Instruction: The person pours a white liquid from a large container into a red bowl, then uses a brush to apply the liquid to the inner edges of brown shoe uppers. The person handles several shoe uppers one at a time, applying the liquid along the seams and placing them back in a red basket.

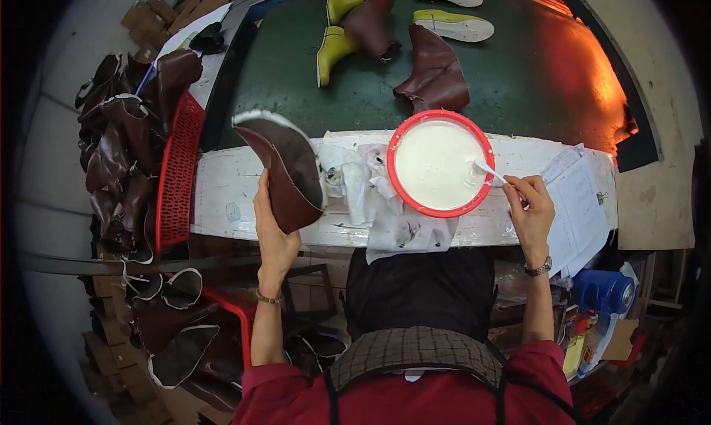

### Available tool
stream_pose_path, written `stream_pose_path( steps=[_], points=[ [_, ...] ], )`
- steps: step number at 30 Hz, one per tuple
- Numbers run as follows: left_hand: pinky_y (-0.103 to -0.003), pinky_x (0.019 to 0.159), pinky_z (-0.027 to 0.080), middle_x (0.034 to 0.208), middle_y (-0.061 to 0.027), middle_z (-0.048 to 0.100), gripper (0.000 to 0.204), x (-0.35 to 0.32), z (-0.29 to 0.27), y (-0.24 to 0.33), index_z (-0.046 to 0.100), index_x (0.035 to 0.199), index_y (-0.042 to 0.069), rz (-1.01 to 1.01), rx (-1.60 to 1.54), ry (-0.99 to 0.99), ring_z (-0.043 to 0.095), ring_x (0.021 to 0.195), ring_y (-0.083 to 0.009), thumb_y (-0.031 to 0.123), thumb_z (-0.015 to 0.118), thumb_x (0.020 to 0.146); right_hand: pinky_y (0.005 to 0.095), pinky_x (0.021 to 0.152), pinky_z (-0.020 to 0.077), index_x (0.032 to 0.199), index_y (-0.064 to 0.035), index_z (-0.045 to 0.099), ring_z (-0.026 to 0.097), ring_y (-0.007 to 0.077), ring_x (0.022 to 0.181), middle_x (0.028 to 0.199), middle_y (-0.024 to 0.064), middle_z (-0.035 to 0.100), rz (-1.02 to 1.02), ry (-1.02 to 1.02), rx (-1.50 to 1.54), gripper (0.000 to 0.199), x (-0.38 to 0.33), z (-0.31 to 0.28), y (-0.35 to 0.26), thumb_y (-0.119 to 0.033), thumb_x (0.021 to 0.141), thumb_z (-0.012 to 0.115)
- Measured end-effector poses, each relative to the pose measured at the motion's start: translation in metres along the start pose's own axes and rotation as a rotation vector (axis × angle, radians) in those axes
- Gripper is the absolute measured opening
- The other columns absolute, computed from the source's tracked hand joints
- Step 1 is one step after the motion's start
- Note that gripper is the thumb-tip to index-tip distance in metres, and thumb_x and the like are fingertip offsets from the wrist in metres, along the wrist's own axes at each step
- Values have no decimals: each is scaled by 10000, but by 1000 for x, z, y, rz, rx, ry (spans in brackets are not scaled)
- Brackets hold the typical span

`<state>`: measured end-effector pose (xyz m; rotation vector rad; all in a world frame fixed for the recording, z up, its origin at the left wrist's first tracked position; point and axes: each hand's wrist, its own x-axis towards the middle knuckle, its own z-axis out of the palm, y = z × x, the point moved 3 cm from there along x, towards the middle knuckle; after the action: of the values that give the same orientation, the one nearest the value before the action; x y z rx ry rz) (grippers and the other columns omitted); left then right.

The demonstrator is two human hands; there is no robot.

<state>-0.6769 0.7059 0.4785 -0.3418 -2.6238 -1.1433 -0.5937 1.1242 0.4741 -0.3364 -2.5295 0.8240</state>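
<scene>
My left hand grips a brown leather boot upper by its side, above the table's left part. The upper is tilted, with its dark inside showing and a pale edge along its rim. Between the fingers of my right hand is a small white-handled brush. Its far end dips into the creamy white liquid near the right side of a round red-rimmed tub. Crumpled, stained white cloths lie left of the tub and under its near edge.
Brown uppers and yellow-green foot forms with pale soles lie on the green surface beyond. Red perforated basket and piled uppers stand left. Clipped papers lie right, above a blue flask. Orange light glows at far right.
</scene>
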Motion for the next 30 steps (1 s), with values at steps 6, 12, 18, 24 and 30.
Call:
stream_pose_path(
  steps=[6, 12, 18, 24, 30],
  points=[
    [-422, 1143, 311, 1491, -239, 362, 892, 4, 10, 57, 272, 1508, -9, 195, -33, -100, 385, 1368, -400, -167, 601, 694, 219, 529, 417, 996, -73, 768, 561, 75, 636, 828, 20, 638, -33, 51, 237, 156, 9, -7, -30, -73, 840, 756],
    [-467, 1115, 349, 1501, -268, 332, 906, 2, 30, 105, 380, 1467, 30, 376, -149, -208, 379, 1359, -449, -64, 762, 650, 194, 539, 372, 1014, -58, 765, 525, 43, 659, 831, 9, 631, -129, -43, 477, 173, 17, -7, -72, -34, 844, 742],
    [-427, 1100, 388, 1500, -263, 366, 933, -1, 30, 119, 328, 1470, 0, 611, -140, -290, 433, 1351, -412, -14, 837, 687, 221, 536, 392, 999, -58, 766, 536, 71, 646, 848, 22, 614, -247, 142, 364, 171, 54, -17, -63, -47, 829, 765],
    [-435, 1102, 383, 1491, -258, 383, 933, 11, 43, 113, 307, 1475, -10, 500, -284, -85, 440, 1349, -376, 8, 838, 708, 226, 621, 463, 995, -30, 761, 581, 94, 717, 904, 45, 619, -363, 119, 470, 221, 49, -19, -70, 13, 780, 786],
    [-454, 1085, 402, 1487, -283, 375, 889, 32, 61, 117, 328, 1476, 30, 546, -333, 110, 439, 1339, -419, -8, 808, 728, 232, 636, 471, 989, -41, 769, 598, 119, 745, 899, 44, 619, -385, 97, 511, 274, 23, -16, -72, 22, 727, 817]
  ],
)
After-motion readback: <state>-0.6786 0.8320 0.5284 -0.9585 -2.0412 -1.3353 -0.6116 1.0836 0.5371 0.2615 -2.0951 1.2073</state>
